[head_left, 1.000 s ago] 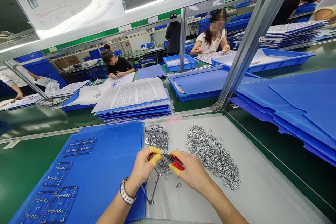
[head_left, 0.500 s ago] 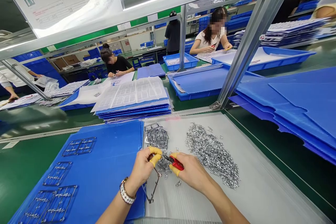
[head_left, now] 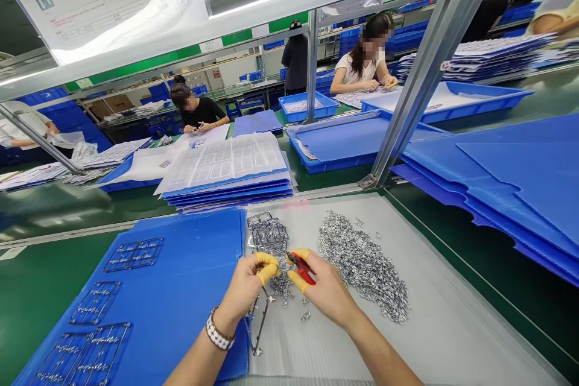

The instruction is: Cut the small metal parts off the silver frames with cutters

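My left hand (head_left: pixel 246 288), with yellow finger cots and a wristwatch, pinches a thin metal part frame (head_left: pixel 261 319) that hangs down over the clear sheet (head_left: pixel 434 319). My right hand (head_left: pixel 323 289), also with yellow finger cots, is closed on small red-handled cutters (head_left: pixel 302 268), whose tip points at the top of the frame. Between the hands lies a small heap of cut silver parts (head_left: pixel 283 284). A stack of uncut frames (head_left: pixel 269 234) sits just beyond my hands. To the right spreads a big pile of loose silver parts (head_left: pixel 362 262).
A blue corrugated board (head_left: pixel 181 289) at my left carries empty frames (head_left: pixel 133 253). Stacked blue boards (head_left: pixel 506 181) lie at right, and more sheets (head_left: pixel 230 172) across the green belt. A slanted metal post (head_left: pixel 416 72) stands ahead. Other people work at benches beyond.
Both hands and the cutters have shifted slightly up and left. The hanging frame has swung a little closer to vertical. My view has drifted slightly.
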Tool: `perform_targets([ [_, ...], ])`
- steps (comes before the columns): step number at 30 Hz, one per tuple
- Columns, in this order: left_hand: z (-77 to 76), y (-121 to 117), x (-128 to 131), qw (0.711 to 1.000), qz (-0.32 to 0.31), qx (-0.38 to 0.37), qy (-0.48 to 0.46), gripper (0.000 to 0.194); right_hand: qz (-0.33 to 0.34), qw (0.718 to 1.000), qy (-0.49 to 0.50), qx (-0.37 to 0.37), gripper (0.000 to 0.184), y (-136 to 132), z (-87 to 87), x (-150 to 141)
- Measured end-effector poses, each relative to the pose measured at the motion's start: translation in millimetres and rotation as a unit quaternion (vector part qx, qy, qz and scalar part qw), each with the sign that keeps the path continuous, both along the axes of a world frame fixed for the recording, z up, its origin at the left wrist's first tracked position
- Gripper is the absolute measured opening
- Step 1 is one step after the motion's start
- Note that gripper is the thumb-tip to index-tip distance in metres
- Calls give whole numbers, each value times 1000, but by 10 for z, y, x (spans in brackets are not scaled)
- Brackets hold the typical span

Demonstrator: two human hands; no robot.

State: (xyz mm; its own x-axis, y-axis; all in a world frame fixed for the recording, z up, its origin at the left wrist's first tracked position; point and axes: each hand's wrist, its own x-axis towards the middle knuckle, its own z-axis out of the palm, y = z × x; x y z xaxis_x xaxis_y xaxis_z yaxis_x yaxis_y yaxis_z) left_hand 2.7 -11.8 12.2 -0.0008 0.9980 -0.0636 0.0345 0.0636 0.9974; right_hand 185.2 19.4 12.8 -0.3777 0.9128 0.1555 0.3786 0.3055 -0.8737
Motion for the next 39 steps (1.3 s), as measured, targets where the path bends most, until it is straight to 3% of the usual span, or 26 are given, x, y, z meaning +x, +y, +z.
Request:
perform_targets([
  [4,48,-14,6,999,5,-18,-29,23,2,997,77,18,24,-3,6,-106],
  [11,84,0,-23,984,34,-83,-155,30,2,992,122,17,24,47,-24,-233],
  [16,65,19,15,984,25,-84,-157,30,21,991,126,48,23,99,-62,-330],
  [21,57,23,35,982,23,-90,-164,31,1,992,126,4,18,95,-106,-357],
  [29,4,52,-9,974,36,-110,-195,34,-55,978,191,-54,25,147,-152,-285],
  [34,-10,36,29,971,36,-120,-203,34,3,990,139,13,26,76,-92,-321],
  [39,-5,-5,27,967,59,-126,-215,37,-1,995,79,68,24,64,-104,-291],
])
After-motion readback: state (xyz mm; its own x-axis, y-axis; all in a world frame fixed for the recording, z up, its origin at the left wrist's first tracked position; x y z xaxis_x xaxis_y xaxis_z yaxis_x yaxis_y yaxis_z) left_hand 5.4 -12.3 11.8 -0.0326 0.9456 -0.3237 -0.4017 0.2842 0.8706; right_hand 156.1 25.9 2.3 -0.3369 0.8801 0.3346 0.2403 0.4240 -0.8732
